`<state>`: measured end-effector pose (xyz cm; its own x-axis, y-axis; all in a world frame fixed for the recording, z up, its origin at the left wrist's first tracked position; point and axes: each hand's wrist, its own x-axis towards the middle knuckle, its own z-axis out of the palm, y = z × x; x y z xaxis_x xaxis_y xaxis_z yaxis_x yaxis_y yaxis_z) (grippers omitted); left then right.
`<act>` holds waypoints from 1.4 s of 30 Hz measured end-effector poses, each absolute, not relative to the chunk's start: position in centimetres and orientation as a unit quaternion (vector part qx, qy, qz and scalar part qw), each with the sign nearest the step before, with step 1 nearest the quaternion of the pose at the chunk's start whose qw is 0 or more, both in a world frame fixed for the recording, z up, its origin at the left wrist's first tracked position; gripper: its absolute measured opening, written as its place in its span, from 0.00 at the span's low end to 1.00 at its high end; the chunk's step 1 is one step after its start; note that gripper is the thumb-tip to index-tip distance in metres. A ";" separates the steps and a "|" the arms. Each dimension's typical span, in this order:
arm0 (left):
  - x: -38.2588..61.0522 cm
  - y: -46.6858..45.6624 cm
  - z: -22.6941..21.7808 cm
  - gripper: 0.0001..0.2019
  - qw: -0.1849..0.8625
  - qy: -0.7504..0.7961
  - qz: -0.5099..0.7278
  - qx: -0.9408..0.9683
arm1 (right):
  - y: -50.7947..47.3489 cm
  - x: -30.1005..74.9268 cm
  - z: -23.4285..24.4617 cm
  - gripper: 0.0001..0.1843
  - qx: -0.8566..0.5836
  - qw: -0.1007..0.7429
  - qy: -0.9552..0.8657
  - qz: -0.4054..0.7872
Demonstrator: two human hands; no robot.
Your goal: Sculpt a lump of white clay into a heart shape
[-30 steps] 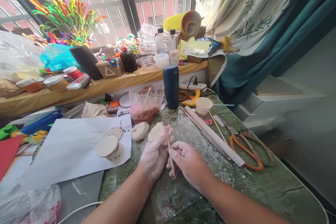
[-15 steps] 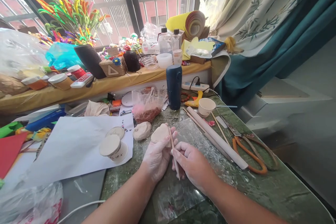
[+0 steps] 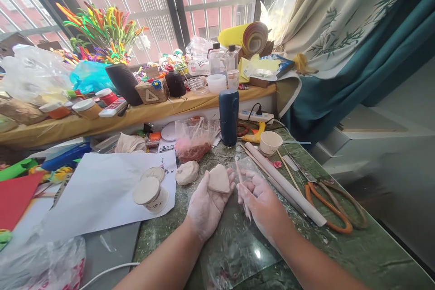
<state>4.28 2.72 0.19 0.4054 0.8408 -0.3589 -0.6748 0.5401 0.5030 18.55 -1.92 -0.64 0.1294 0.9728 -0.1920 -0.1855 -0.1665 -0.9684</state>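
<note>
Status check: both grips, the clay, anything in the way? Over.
Left grip: open, palm up, under flat clay piece. Right grip: pinching thin stick, clear of clay. In the way: left fingertips, between clay and stick.

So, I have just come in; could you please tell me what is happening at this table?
A person is working with pale, clay-like material. A flat, roughly heart-shaped pale piece rests on the open left hand. The right hand holds a thin, light-coloured stick beside it, apart from the piece. Both hands are over a clear plastic sheet. A thicker, rounded pale lump lies to the left, near a large sheet of white paper.
</note>
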 end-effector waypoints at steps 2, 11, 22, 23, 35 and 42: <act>4.2 2.7 0.1 0.21 0.831 0.296 0.450 0.139 | -1.6 19.0 -0.6 0.33 -0.527 0.561 -0.342 0.539; 3.7 2.8 0.6 0.35 0.864 0.244 0.420 0.129 | -1.1 19.8 0.1 0.16 -0.451 0.656 -0.289 0.532; 3.5 2.3 0.5 0.34 0.915 0.144 0.358 0.123 | -3.7 19.3 -0.1 0.10 -0.510 0.557 -0.590 0.284; 3.4 2.1 0.8 0.36 0.926 0.124 0.329 0.136 | -3.6 19.4 -0.2 0.10 -0.511 0.546 -0.611 0.262; 3.0 1.9 1.7 0.38 0.946 0.123 0.221 0.202 | -3.2 19.8 0.3 0.14 -0.558 0.507 -0.595 0.280; 2.9 1.7 0.8 0.21 0.933 0.133 0.203 0.266 | -2.3 20.4 0.5 0.15 -0.526 0.565 -0.360 0.524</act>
